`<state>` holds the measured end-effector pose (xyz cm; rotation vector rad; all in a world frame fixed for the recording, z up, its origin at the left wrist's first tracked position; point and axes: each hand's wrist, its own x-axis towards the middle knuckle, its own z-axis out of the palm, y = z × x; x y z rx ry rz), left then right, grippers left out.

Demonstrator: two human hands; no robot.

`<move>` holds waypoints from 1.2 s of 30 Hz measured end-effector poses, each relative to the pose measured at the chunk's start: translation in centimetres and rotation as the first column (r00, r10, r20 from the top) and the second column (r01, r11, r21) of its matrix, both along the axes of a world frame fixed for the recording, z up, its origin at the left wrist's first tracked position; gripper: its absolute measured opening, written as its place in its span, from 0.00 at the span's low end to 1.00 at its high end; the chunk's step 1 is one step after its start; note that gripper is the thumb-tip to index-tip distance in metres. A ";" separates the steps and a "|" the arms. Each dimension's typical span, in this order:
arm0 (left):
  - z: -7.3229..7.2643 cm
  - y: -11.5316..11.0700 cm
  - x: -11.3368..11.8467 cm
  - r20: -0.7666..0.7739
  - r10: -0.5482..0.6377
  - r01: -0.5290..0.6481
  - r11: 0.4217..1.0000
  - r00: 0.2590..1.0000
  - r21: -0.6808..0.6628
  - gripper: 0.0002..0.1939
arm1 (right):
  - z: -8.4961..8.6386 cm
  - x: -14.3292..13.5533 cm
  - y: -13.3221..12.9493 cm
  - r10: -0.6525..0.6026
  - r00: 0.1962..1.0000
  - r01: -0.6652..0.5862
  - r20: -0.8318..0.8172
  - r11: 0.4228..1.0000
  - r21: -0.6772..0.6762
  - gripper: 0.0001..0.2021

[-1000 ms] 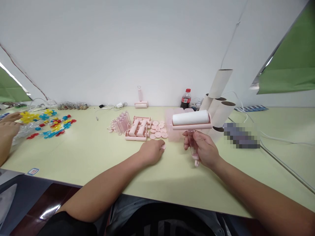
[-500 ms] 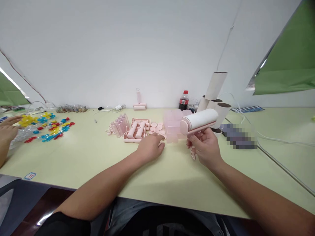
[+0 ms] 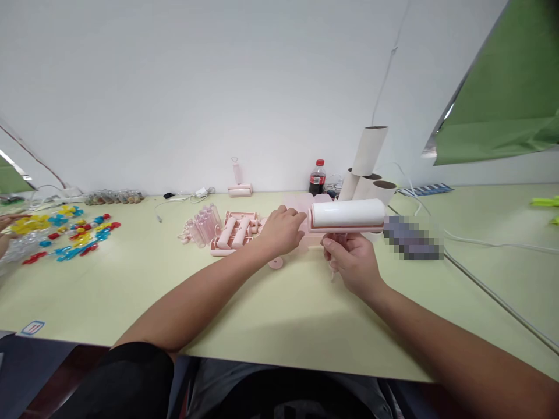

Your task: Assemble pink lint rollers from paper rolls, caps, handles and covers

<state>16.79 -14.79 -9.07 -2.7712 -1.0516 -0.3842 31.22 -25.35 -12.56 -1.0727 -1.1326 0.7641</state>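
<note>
My right hand [image 3: 356, 262] is closed around the handle of a lint roller [image 3: 347, 214] with a white sleeve and pink frame, held level above the table. My left hand [image 3: 283, 230] is at the roller's left end, its fingers bent and drawn together; what they pinch, if anything, is hidden. A loose pink disc [image 3: 276, 263] lies on the table below that hand. More discs are partly covered by it. Pink roller frames [image 3: 236, 233] and a bunch of clear pink handles [image 3: 205, 224] lie to its left. Translucent pink covers [image 3: 299, 202] stand behind.
Upright cardboard-cored rolls [image 3: 370, 151] are stacked behind the roller, near a cola bottle [image 3: 317, 177]. A finished-looking lint roller [image 3: 240, 190] leans on the wall. Colourful plastic pieces [image 3: 82, 233] and another person's hand [image 3: 6, 230] are at far left. Cables [image 3: 489, 285] run along the right.
My left hand has risen from the discs to the roller's left end, and one disc now lies nearer the front. The right hand has turned the roller more sideways and level.
</note>
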 end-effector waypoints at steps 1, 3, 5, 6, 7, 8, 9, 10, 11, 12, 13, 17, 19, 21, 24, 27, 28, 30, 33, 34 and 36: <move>-0.1 -0.1 0.0 -0.003 0.014 -0.014 1.000 1.000 0.007 0.14 | 0.0 0.0 0.0 0.016 1.000 -0.016 -0.008 1.000 -0.012 0.09; -0.2 -0.2 -0.1 -0.003 0.032 -0.032 0.999 0.999 0.020 0.14 | 0.0 0.0 -0.1 0.050 0.998 -0.052 -0.039 0.998 -0.030 0.07; -0.3 -0.2 -0.3 -0.006 0.034 -0.034 0.999 0.999 0.034 0.13 | 0.0 0.0 -0.2 0.083 0.993 -0.087 -0.083 0.995 -0.040 0.06; -0.3 -0.2 -0.3 -0.009 0.033 -0.033 0.999 0.999 0.043 0.12 | -0.1 0.1 -0.2 0.098 0.990 -0.103 -0.104 0.994 -0.039 0.07; -0.4 -0.2 -0.4 -0.012 0.034 -0.034 0.998 0.999 0.053 0.11 | -0.1 0.1 -0.2 0.109 0.986 -0.115 -0.123 0.993 -0.036 0.07; -0.5 -0.1 -0.4 -0.013 0.038 -0.037 0.997 0.999 0.063 0.11 | -0.2 0.1 -0.2 0.117 0.984 -0.123 -0.136 0.992 -0.035 0.08; -0.6 -0.1 -0.4 -0.009 0.043 -0.042 0.997 0.999 0.071 0.10 | -0.3 0.2 -0.1 0.123 0.982 -0.130 -0.145 0.991 -0.040 0.09; -0.7 0.0 -0.4 -0.001 0.047 -0.047 0.996 0.999 0.076 0.10 | -0.3 0.2 -0.1 0.129 0.980 -0.138 -0.152 0.989 -0.051 0.10; -0.8 0.0 -0.4 0.010 0.050 -0.050 0.996 0.999 0.076 0.11 | -0.3 0.2 -0.1 0.138 0.978 -0.150 -0.157 0.987 -0.065 0.11; -0.9 0.0 -0.5 0.024 0.050 -0.051 0.996 0.998 0.072 0.12 | -0.4 0.2 -0.1 0.152 0.975 -0.166 -0.161 0.983 -0.077 0.12; -1.0 0.1 -0.6 0.040 0.047 -0.050 0.997 0.998 0.065 0.14 | -0.4 0.2 -0.1 0.164 0.972 -0.180 -0.168 0.981 -0.079 0.13; -1.5 0.2 -0.9 0.097 0.022 -0.026 0.999 0.995 0.033 0.19 | -0.4 0.0 0.1 0.197 0.964 -0.198 -0.177 0.980 0.013 0.14; -1.7 0.2 -1.1 0.107 0.004 -0.005 1.000 0.994 0.008 0.20 | -0.5 -0.1 0.1 0.216 0.962 -0.210 -0.166 0.976 0.053 0.15; -1.8 0.2 -1.2 0.130 -0.014 0.015 1.000 0.991 -0.005 0.20 | -0.5 -0.2 0.2 0.234 0.961 -0.226 -0.148 0.972 0.067 0.14; -1.6 -0.8 -1.5 0.231 -0.013 0.006 0.999 0.973 0.032 0.18 | -0.4 -0.4 0.0 0.241 0.960 -0.231 -0.140 0.970 0.081 0.15; -1.2 -3.3 -2.0 0.328 0.010 0.002 0.999 0.945 -0.036 0.14 | 0.1 -0.4 -0.2 0.246 0.955 -0.231 -0.164 0.967 0.104 0.15; -1.1 -4.3 -2.1 0.332 0.004 0.040 0.991 0.943 -0.126 0.13 | 0.3 -0.4 -0.3 0.247 0.953 -0.231 -0.174 0.967 0.109 0.15; -1.2 -6.4 -2.2 0.323 -0.026 0.142 0.929 0.946 -0.341 0.12 | 0.6 -0.5 -0.4 0.254 0.948 -0.236 -0.190 0.965 0.116 0.14; -2.0 -8.6 -1.8 0.339 -0.108 0.271 0.833 0.935 -0.483 0.17 | 1.0 -0.7 -0.7 0.290 0.932 -0.270 -0.219 0.956 0.116 0.14; -2.4 -8.9 -1.6 0.353 -0.126 0.297 0.823 0.927 -0.485 0.17 | 1.1 -0.8 -0.9 0.305 0.923 -0.285 -0.235 0.952 0.115 0.13; -3.2 -9.1 -1.2 0.380 -0.145 0.327 0.818 0.913 -0.474 0.16 | 1.3 -1.0 -1.1 0.316 0.906 -0.296 -0.280 0.948 0.113 0.14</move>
